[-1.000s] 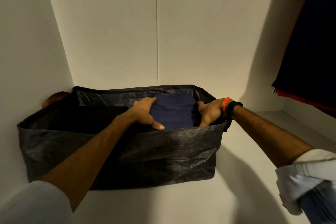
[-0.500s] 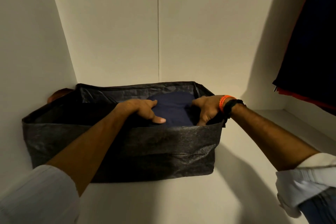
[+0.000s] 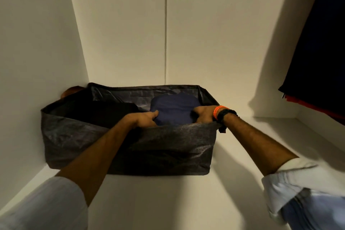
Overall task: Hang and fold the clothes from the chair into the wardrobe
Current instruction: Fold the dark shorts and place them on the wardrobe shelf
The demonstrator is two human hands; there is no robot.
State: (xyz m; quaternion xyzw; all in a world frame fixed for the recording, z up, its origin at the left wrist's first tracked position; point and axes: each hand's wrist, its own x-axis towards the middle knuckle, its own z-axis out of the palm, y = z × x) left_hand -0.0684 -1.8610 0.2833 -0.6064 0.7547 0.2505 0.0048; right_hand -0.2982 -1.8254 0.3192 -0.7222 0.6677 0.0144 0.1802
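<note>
While the folded navy garment (image 3: 175,109) lies inside the dark fabric bin (image 3: 168,147) on the wardrobe shelf (image 3: 168,201), I see my left hand (image 3: 143,118) and right hand (image 3: 204,114) gripping its sides, fingers curled.

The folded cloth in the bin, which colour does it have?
Dark navy blue folded cloth, seen best in the head view.

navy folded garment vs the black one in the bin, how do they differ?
The navy garment lies at the right end of the fabric bin; the black garment lies to its left. Navy bulges higher; black lies lower. Left hand and right hand flank the navy one; black is untouched. Both lie inside the bin.
</note>
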